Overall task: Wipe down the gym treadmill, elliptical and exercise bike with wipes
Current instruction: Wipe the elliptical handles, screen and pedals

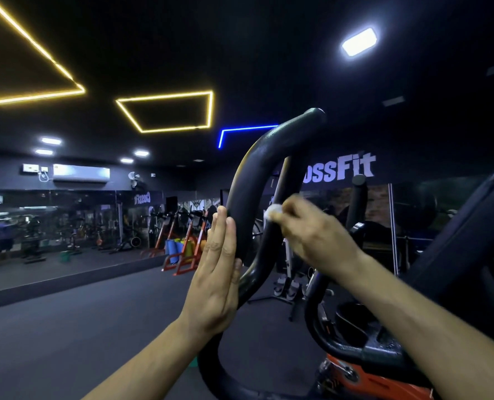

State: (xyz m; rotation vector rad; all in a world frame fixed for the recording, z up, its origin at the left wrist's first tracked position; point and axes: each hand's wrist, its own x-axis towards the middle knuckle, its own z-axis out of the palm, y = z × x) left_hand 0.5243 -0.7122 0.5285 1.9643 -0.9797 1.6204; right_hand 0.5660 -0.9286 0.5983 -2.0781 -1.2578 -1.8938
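Handlebar (248, 180), black, padded, looped; part of a machine with an orange frame (375, 379) low and right of both hands. Whether bike or elliptical cannot be told for sure from this view.

Left hand (216, 272): flat, fingers straight and together, pressed against the outer side of the loop. No grip closed here; it braces the bar.

Right hand (315, 232): blurred, grip narrow, fingers pinched on a small white wipe (273, 210). Wipe sits at the fingertips, touching the thin inner bar (286, 186) just right of the braced loop.

Step in hand, as judged: wiping the inner bar of the handle assembly.

Method notes:
- Keep the left palm firm opposite the wipe so the bar does not sway under pressure.
- Wrap the wipe round the bar, not just one face; run its length upward from the grip to the curved top end.
- Unfold the wipe; bunched small, it covers little.
- Loop under the left palm appears not yet reached; shift that hand to clear it.

Mirror wall (66, 223) and floor (95, 327) lie well left, apart from the work.
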